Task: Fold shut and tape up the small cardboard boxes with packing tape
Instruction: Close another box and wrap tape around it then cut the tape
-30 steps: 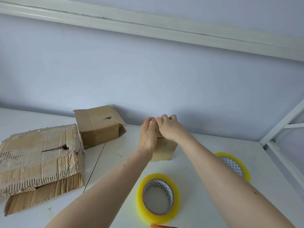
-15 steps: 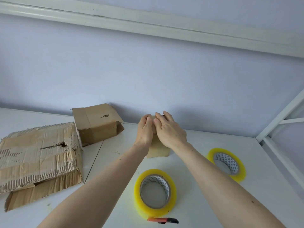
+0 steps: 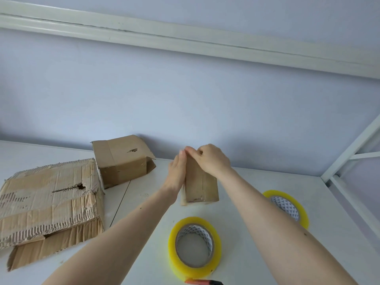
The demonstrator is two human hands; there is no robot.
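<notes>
My left hand presses straight fingers flat against the small box. My right hand pinches its top edge with curled fingers.

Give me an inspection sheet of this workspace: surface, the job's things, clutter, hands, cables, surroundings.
Surface: white table, with a seam line left of centre.
Job's things: small cardboard box standing upright between the hands; medium cardboard box behind left, end flap open; near tape roll and far tape roll, both yellow and lying flat.
Clutter: torn flattened cardboard at left; orange cutter at the bottom edge, mostly cut off.
Hands: left hand flat against the small box's left side; right hand curled over its top edge.
Cables: nothing seen.
Surroundings: pale wall, white rail above, white frame at right.
</notes>
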